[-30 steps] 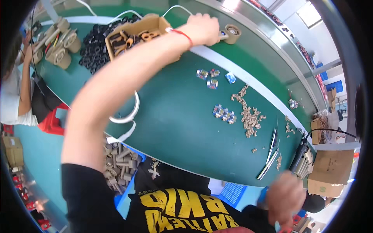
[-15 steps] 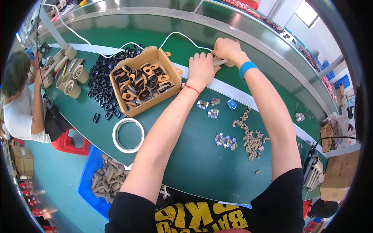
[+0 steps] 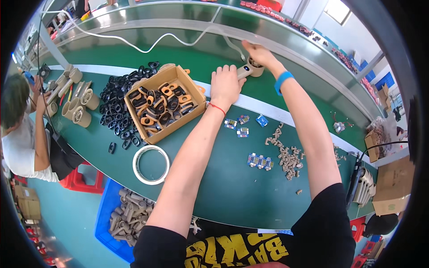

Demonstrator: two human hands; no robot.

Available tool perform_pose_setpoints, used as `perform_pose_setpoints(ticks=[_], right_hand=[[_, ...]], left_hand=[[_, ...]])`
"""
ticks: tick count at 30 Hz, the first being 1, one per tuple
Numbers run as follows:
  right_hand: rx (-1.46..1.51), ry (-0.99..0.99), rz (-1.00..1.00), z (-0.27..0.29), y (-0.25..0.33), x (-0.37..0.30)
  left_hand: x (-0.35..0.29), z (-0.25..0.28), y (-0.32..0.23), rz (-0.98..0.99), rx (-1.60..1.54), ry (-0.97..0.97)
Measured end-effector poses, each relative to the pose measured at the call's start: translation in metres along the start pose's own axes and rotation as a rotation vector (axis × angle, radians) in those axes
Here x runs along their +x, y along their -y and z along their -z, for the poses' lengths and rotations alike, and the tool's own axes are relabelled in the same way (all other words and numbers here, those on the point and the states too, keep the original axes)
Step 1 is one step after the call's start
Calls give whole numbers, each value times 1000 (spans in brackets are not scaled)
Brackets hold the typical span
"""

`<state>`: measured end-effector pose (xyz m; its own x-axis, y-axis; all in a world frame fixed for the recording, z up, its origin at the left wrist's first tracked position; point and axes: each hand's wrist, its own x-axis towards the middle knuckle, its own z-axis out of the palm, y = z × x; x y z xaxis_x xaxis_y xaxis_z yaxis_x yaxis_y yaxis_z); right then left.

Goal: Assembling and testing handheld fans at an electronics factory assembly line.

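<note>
My left hand (image 3: 226, 85) is closed around the handle of a beige handheld fan (image 3: 243, 72), near the metal strip. A small dark display with a light shows on the handle, and its round head (image 3: 256, 70) points away to the right. My right hand (image 3: 262, 55) is over that head, thumb stretched out to the left; its other fingers are partly hidden, with no grip visible. Just left of the right hand hangs the plug end of a white cable (image 3: 242, 56), apart from the fan and blurred along its last stretch.
A cardboard box (image 3: 173, 122) of orange and black rings stands left, beside heaped black rings (image 3: 117, 96). Nearer are a tape roll (image 3: 151, 165), circuit boards (image 3: 260, 161) and small beige parts (image 3: 289, 163). A blue bin (image 3: 103, 223) holds beige housings; a co-worker (image 3: 22, 134) sits at left.
The white cable has swung up and its end hangs free in the air. My right hand has opened its fingers, and the fan's display and head have come into sight.
</note>
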<state>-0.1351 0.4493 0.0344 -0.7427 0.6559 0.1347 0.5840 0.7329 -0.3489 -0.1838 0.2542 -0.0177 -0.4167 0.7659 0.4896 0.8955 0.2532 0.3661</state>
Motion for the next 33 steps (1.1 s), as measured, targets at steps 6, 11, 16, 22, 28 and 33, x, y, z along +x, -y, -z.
perform_pose_setpoints(ticks=[6, 11, 16, 22, 28, 33], right_hand=[[979, 2, -381, 51, 28, -138], [1152, 103, -84, 56, 49, -211], [1289, -106, 48, 65, 82, -262], [1231, -139, 234, 88, 109, -325], [1254, 27, 139, 93, 107, -354], [1388, 110, 151, 77, 105, -369]], left_hand=[[0, 27, -1, -70, -226, -116], [-22, 55, -45, -42, -396, -128], [-91, 102, -113, -188, -788, -77], [-164, 183, -127, -142, -782, 267], [-207, 208, -85, 31, -817, 246], [-227, 202, -71, 221, -863, 257]])
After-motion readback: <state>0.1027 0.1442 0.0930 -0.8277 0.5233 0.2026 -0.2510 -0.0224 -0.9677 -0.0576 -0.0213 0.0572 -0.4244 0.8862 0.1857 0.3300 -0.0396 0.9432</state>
